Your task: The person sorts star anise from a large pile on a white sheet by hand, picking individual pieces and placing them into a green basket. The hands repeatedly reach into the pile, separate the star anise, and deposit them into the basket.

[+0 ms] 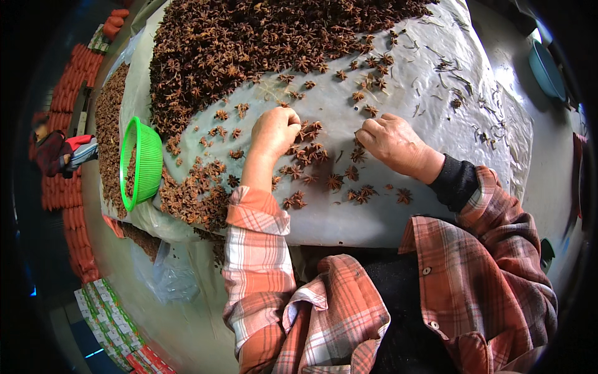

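Observation:
A large heap of dark star anise (224, 51) covers the far part of a table laid with plastic sheeting (336, 229). My left hand (275, 131) bends down at the sheet, its fingertips beside a star anise and close to a small cluster of star anise (310, 154). To its right, my right hand (392, 145) has thumb and fingers drawn together near another star anise (358, 154); whether either hand pinches a piece is hidden. Loose pods lie around both hands. A paler, reddish-brown pile of star anise (201, 196) lies left of my left forearm.
A green plastic basket (149, 163) stands tilted at the table's left edge, beside another brown heap (110, 140). Thin stems (460, 84) lie scattered at the right. Beyond are a blue basin (546, 70), stacked red sacks (70, 103), cartons (110, 327) and a seated person (56, 149).

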`<move>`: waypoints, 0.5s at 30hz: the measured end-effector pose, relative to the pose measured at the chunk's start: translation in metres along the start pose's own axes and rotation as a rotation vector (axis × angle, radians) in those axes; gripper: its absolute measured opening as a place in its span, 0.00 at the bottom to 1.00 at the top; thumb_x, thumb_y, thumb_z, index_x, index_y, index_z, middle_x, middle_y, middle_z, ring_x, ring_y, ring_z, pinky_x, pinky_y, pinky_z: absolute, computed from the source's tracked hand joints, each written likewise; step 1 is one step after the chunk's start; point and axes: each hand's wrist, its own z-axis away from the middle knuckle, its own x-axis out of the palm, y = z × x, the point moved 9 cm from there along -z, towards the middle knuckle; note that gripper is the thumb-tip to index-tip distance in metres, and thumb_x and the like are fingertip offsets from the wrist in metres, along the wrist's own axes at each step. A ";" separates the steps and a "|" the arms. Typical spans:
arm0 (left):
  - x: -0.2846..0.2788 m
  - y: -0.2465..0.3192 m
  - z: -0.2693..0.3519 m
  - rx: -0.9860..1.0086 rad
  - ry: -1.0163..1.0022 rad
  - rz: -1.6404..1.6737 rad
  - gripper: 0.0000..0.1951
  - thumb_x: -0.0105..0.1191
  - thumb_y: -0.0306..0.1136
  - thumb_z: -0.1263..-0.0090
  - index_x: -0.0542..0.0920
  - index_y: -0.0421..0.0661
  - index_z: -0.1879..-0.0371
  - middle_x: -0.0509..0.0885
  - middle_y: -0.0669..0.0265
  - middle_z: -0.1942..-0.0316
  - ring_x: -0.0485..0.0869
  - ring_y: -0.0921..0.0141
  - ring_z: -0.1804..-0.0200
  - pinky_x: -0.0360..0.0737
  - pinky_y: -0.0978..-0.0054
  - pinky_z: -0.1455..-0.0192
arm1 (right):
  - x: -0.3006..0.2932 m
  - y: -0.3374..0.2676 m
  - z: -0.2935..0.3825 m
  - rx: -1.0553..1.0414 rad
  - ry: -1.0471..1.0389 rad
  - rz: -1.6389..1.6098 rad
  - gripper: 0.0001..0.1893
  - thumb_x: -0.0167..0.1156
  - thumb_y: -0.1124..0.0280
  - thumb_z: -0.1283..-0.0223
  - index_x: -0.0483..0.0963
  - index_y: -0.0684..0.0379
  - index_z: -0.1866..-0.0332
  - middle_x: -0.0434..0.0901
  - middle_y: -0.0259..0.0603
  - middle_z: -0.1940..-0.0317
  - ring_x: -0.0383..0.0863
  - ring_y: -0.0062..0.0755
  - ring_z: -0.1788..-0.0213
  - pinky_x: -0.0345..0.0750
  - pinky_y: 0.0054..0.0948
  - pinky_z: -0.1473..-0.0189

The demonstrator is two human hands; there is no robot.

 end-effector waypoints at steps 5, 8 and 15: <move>0.000 -0.010 -0.007 -0.072 -0.083 0.159 0.06 0.61 0.27 0.38 0.87 0.40 0.65 0.90 0.64 0.63 0.86 0.68 0.61 0.81 0.68 0.52 | 0.008 0.028 0.009 0.131 0.079 -0.001 0.05 0.58 0.76 0.48 0.70 0.61 0.67 0.73 0.41 0.74 0.80 0.38 0.72 0.77 0.35 0.66; -0.002 -0.005 -0.005 -0.056 -0.054 0.053 0.06 0.62 0.27 0.39 0.87 0.41 0.66 0.89 0.61 0.64 0.86 0.68 0.61 0.81 0.69 0.52 | 0.020 0.049 0.002 0.273 0.093 -0.030 0.03 0.54 0.77 0.41 0.69 0.63 0.65 0.72 0.43 0.81 0.78 0.44 0.80 0.73 0.39 0.78; 0.005 0.023 0.004 0.166 0.010 -0.403 0.04 0.58 0.27 0.37 0.81 0.41 0.67 0.85 0.54 0.64 0.85 0.53 0.60 0.81 0.59 0.58 | 0.028 0.056 -0.011 0.326 -0.033 0.162 0.04 0.57 0.75 0.44 0.72 0.60 0.64 0.76 0.38 0.77 0.81 0.37 0.76 0.74 0.35 0.75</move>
